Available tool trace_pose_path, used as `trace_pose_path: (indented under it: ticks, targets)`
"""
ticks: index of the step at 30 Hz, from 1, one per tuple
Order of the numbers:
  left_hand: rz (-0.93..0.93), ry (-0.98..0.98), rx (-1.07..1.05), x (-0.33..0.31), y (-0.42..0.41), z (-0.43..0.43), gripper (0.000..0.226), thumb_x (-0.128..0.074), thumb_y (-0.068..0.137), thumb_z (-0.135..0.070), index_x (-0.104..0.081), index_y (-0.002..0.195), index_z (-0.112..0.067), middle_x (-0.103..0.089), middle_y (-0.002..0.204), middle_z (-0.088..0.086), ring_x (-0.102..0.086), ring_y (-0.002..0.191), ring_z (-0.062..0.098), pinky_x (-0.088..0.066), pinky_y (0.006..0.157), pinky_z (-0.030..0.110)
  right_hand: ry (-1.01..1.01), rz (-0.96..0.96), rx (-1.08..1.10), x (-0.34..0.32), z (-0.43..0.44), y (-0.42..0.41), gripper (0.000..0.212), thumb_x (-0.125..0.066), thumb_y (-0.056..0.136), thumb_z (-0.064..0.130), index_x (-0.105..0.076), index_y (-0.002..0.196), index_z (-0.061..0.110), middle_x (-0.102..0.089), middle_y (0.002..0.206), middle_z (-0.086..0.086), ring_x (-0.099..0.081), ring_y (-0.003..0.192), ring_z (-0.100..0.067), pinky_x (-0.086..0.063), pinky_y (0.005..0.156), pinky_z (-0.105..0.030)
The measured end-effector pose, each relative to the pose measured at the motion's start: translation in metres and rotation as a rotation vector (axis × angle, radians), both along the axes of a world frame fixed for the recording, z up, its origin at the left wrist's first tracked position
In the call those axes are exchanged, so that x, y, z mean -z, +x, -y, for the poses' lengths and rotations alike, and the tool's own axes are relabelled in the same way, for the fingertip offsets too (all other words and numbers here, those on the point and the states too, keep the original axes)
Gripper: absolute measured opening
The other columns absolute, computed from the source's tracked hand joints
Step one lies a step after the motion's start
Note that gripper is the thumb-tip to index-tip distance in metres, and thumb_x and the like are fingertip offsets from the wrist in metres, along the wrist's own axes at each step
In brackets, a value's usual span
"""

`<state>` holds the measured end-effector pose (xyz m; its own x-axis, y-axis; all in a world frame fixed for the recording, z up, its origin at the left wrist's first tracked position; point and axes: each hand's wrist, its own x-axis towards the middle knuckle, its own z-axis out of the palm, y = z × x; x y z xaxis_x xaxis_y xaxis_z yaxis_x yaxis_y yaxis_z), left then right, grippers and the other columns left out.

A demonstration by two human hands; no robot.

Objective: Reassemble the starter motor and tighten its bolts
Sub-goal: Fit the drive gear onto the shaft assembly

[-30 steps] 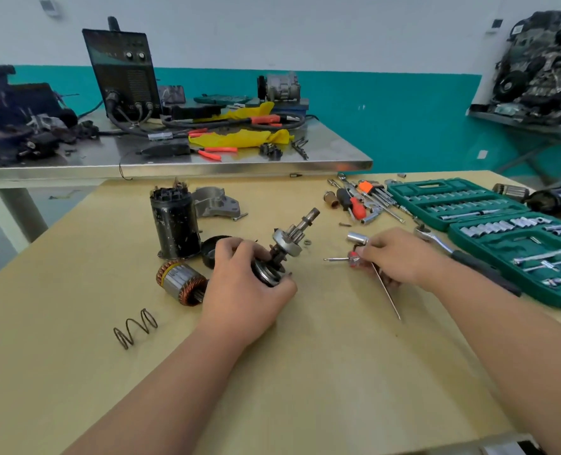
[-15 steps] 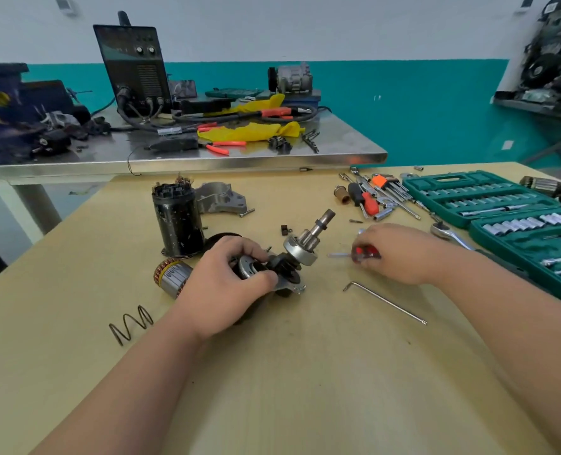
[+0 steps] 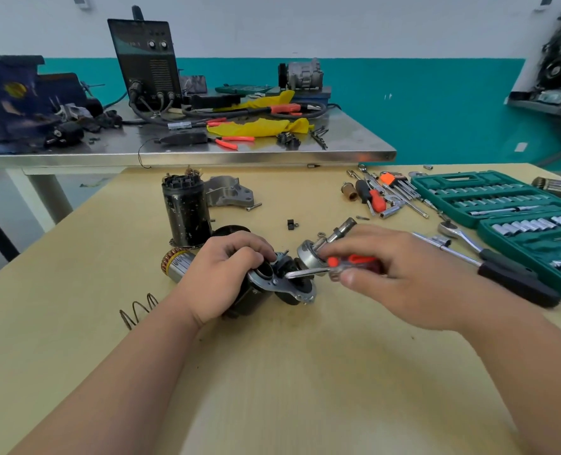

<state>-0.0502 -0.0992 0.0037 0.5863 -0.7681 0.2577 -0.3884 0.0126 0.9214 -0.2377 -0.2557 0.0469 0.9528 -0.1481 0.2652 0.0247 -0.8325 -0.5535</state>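
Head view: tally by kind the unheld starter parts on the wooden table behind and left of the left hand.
Black cylindrical housing: 1
Grey cast bracket: 1
Loose bolt: 1
Black round cap: 1
Copper-wound armature: 1
Coil spring: 1
Total: 6
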Motion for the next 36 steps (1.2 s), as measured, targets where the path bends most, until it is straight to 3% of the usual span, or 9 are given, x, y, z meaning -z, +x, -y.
trace_pose_path:
  ticks: [4,9,19,23,29,33,36]
  targets:
    - [0.008,0.015,-0.002,0.0,-0.002,-0.001,0.025,-0.048,0.071,-0.023,-0.073,0.07,-0.025,-0.07,0.095,-0.001,-0.062,0.092,0.02,-0.048,0.075,0.024,0.055,0.011,0.078,0.004,-0.001,0.016,0.014,-0.063,0.089,0.033,-0.057,0.091,0.046,-0.062,0.086,0.023,-0.056,0.068,-0.002,-0.04,0.056,-0.011]
    - [-0.015,0.024,0.0,-0.001,-0.001,0.0,0.026,-0.047,0.071,-0.024,-0.073,0.073,-0.022,-0.069,0.097,0.003,-0.063,0.091,0.022,-0.05,0.07,0.023,0.047,-0.014,0.063,0.005,-0.001,0.02,0.017,-0.063,0.089,0.033,-0.058,0.087,0.048,-0.058,0.086,0.029,-0.053,0.068,0.002,-0.04,0.058,-0.007]
    - [-0.019,0.049,-0.002,-0.001,-0.002,-0.001,0.025,-0.048,0.071,-0.025,-0.073,0.075,-0.025,-0.071,0.096,0.005,-0.062,0.079,0.012,-0.05,0.064,0.019,0.124,-0.001,0.059,0.005,0.0,0.019,0.019,-0.063,0.088,0.03,-0.059,0.095,0.048,-0.063,0.08,0.017,-0.052,0.063,-0.004,-0.04,0.055,-0.014]
    - [-0.03,0.052,0.0,-0.001,-0.001,-0.002,0.026,-0.048,0.071,-0.025,-0.073,0.075,-0.025,-0.071,0.093,0.006,-0.062,0.076,0.012,-0.05,0.061,0.019,0.106,-0.005,0.062,0.004,-0.002,0.02,0.016,-0.063,0.089,0.031,-0.061,0.088,0.047,-0.063,0.079,0.023,-0.054,0.065,-0.001,-0.041,0.055,-0.01]
    - [-0.017,0.053,-0.007,-0.001,-0.001,-0.001,0.026,-0.048,0.071,-0.025,-0.073,0.075,-0.025,-0.071,0.093,0.004,-0.062,0.078,0.011,-0.049,0.063,0.019,0.114,0.006,0.07,0.005,-0.001,0.022,0.019,-0.062,0.088,0.034,-0.057,0.094,0.051,-0.068,0.084,0.007,-0.056,0.067,-0.014,-0.044,0.055,-0.025]
    - [-0.03,0.048,-0.001,0.0,-0.001,-0.001,0.026,-0.048,0.07,-0.025,-0.074,0.073,-0.027,-0.071,0.093,0.006,-0.062,0.076,0.011,-0.049,0.061,0.019,0.055,-0.009,0.009,0.0,0.0,0.021,0.022,-0.065,0.088,0.026,-0.06,0.087,0.047,-0.058,0.096,0.025,-0.056,0.085,-0.002,-0.043,0.067,-0.013]
    - [-0.015,0.057,-0.003,0.0,0.0,-0.002,0.026,-0.048,0.07,-0.025,-0.074,0.071,-0.029,-0.071,0.092,0.004,-0.063,0.08,0.014,-0.049,0.066,0.023,-0.03,-0.007,-0.017,-0.008,-0.004,0.024,0.025,-0.065,0.088,0.024,-0.056,0.089,0.048,-0.054,0.098,0.021,-0.053,0.093,0.001,-0.04,0.073,-0.009]
